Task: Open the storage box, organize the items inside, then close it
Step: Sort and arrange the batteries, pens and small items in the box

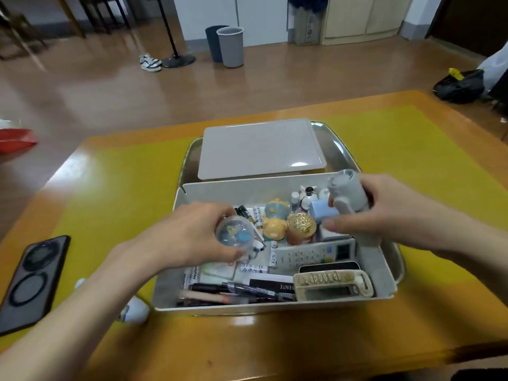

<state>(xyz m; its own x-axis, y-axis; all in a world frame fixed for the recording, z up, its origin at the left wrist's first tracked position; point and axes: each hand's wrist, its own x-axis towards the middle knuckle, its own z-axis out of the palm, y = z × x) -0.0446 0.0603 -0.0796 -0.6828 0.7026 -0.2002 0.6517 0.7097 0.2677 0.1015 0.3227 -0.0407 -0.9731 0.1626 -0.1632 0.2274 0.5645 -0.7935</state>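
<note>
Lettering readable in your head view is scarce: "BENTE" on a black card (277,285) and "Heybr…" on a white packet (192,273), both inside the storage box (380,273). That box is cream, lidless, crammed with figurines, remotes and pens, sitting in a tray (339,144) on the yellow tabletop (115,188); its grey lid (259,148) lies behind it. Your left hand (189,236) has fingers curled round a clear globe (235,233). Your right hand (395,218) grips a grey roll (347,192).
</note>
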